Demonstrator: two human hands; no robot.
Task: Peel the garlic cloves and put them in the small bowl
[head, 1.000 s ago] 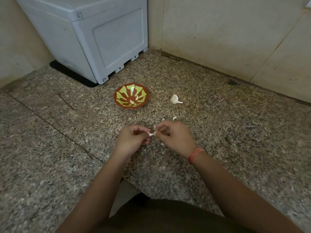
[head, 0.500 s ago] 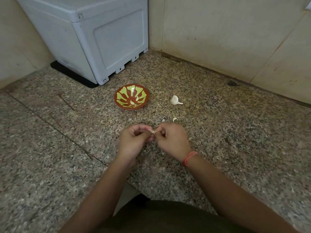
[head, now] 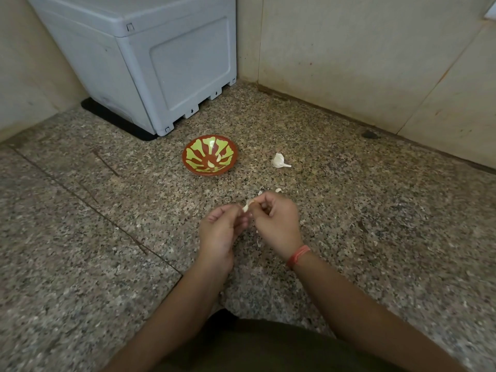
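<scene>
Your left hand (head: 220,232) and right hand (head: 276,224) meet low over the speckled stone floor (head: 80,237), fingers curled, both pinching 1 garlic clove (head: 247,205) between their tips. Hold the clove firm with one and strip the skin away with the other. The small bowl (head: 188,157) sits just ahead, holding at least 2 peeled cloves (head: 212,164). A garlic bulb piece (head: 278,160) lies to its right, skin scraps (head: 278,190) by your knuckles, a grey bin (head: 161,63) behind. The path to the bowl looks open.

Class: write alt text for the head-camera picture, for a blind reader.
Left hand and right hand pinch one garlic clove over a speckled floor. Beyond sit a small bowl holding peeled cloves, a garlic bulb piece and a grey box.
</scene>
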